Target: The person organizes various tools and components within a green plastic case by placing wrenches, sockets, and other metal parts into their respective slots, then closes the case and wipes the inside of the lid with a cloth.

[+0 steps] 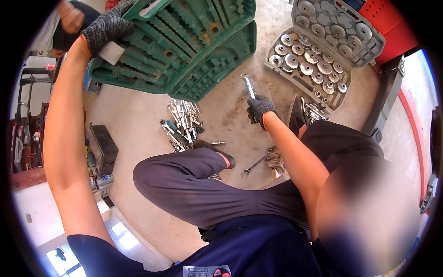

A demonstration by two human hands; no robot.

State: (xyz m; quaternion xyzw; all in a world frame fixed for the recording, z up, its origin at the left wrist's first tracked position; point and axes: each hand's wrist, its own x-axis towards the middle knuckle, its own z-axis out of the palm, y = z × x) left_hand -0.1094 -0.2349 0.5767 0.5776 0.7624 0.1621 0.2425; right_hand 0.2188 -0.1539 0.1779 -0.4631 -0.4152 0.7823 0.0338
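Observation:
My left hand [105,29], in a grey knit glove with an orange cuff, grips the upper left edge of an opened green plastic tool case [166,41]. The case is tilted up, and its moulded slots hold no tools that I can make out. In my gloved right hand [260,109] is a chrome wrench [247,86], its ring end pointing away from me. A pile of wrenches and sockets [183,119] lies on the floor below the case. A single socket [218,143] lies by my shoe, and an open-end wrench [255,164] rests against a crumpled rag [276,160].
An open grey case of metal cup-shaped filter sockets [308,67] sits at the upper right, with more sockets [315,111] below it. A black box [103,149] stands at the left. Another person's hand [72,20] shows at the upper left. A red cabinet [391,31] is at the right.

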